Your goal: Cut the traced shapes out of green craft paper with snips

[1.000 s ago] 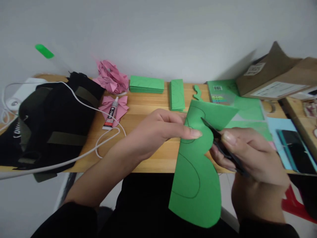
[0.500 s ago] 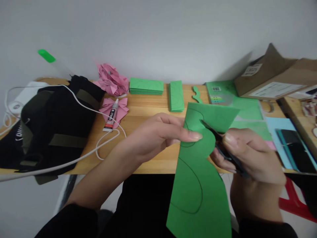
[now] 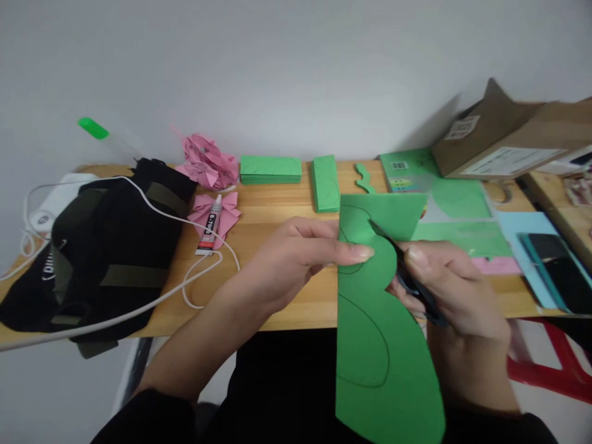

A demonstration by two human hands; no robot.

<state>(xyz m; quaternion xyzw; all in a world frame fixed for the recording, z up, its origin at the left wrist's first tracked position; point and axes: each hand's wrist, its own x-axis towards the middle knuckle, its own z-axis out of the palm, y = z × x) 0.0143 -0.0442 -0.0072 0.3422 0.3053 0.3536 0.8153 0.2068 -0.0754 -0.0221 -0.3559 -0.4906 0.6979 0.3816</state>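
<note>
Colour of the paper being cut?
Green paper with dark curved lines drawn on it; head view.

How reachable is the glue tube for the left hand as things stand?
Probably not straight away: the left hand holds the green paper. Otherwise the way looks fairly free, with only the white cable appearing to cross the glue tube.

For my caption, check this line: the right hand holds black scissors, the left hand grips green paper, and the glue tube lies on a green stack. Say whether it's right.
No, not green: the glue tube lies on folded pink paper, as the head view shows. The right hand does hold black scissors, and the left hand does grip green paper.
</note>
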